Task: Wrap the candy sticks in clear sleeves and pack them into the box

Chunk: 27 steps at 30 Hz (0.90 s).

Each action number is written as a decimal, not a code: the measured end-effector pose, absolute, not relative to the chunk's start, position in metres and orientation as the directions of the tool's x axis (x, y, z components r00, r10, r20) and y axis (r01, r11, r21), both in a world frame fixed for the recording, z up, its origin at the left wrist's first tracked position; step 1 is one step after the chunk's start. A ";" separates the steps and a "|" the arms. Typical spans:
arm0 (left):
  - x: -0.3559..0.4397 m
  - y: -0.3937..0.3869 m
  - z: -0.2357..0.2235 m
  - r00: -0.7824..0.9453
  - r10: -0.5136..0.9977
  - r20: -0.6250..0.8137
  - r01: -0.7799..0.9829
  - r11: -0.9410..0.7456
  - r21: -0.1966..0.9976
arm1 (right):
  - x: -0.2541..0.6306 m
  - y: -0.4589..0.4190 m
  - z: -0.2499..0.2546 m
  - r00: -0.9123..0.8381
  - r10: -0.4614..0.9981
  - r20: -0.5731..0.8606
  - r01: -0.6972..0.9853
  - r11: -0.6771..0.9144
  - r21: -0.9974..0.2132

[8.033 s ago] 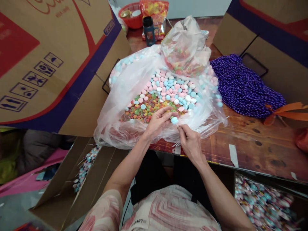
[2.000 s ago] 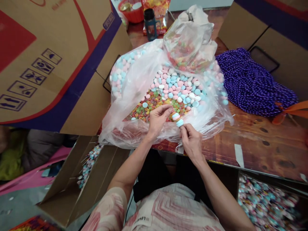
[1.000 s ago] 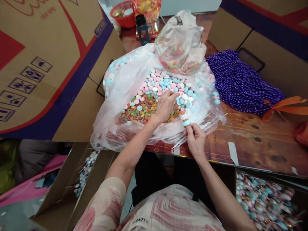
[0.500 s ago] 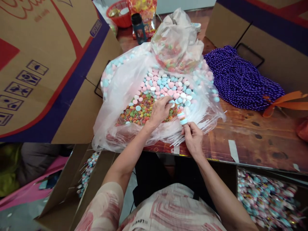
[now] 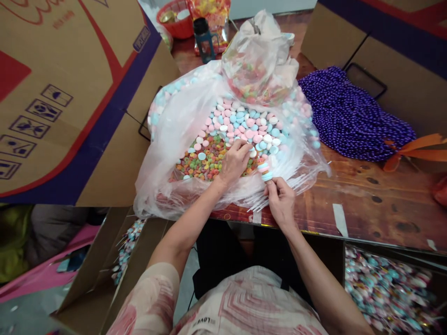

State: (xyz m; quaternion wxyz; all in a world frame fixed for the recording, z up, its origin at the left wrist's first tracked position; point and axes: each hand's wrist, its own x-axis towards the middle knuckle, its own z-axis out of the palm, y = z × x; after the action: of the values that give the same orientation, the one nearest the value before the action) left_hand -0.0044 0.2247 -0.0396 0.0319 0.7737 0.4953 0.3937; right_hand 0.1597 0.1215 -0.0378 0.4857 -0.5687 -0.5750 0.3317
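Observation:
My right hand (image 5: 281, 197) pinches the lower end of a candy skewer (image 5: 266, 171), held upright near the table's front edge. Blue, pink and orange candies are stacked on it. To its left, my left hand (image 5: 235, 160) reaches into the candies with thumb and fingers together, at a pale round candy (image 5: 253, 152) by the fingertips. Under and beside that hand lie small multicoloured ring candies (image 5: 209, 160). Behind them spreads a heap of pink, blue and white round candies (image 5: 247, 122). A clear plastic bag (image 5: 167, 163) surrounds both heaps. Thin white sticks (image 5: 260, 201) lie by my right hand.
A tied bag of ring candies (image 5: 260, 77) stands behind the heap. Purple cord (image 5: 352, 111) lies to the right. Large cartons (image 5: 104, 153) flank the work area. A dark bottle (image 5: 204, 42) and red basket (image 5: 178, 25) stand behind. Wrapped candies (image 5: 387, 288) fill a box lower right.
Both hands stay almost in place. My left fingers have shifted slightly at the pale candy; the skewer remains in my right hand. The whole view has moved a little.

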 end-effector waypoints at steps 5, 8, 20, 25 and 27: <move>-0.005 0.216 -0.038 0.291 0.764 0.576 0.690 -0.585 0.427 | 0.160 0.121 -0.039 0.122 0.976 0.179 0.345 0.128 -0.930; -0.004 0.212 -0.036 0.343 0.767 0.542 0.656 -0.609 0.447 | 0.160 0.121 -0.039 0.126 0.976 0.176 0.343 0.124 -0.931; 0.015 0.211 -0.024 0.353 0.840 0.411 0.739 -0.520 0.428 | 0.162 0.120 -0.037 0.300 0.948 0.107 0.170 0.057 -0.984; 0.021 0.215 -0.023 0.393 0.841 0.373 0.750 -0.528 0.399 | 0.163 0.120 -0.038 0.295 0.952 0.076 0.135 0.037 -0.990; 0.023 0.215 -0.022 0.398 0.847 0.352 0.754 -0.521 0.399 | 0.163 0.120 -0.038 0.296 0.952 0.073 0.130 0.036 -0.991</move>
State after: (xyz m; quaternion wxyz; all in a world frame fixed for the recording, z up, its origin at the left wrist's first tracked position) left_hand 0.0231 0.2152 -0.0223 0.0880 0.8315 0.4815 0.2629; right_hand 0.1626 0.1198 -0.0380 0.5521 -0.5859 -0.4617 0.3726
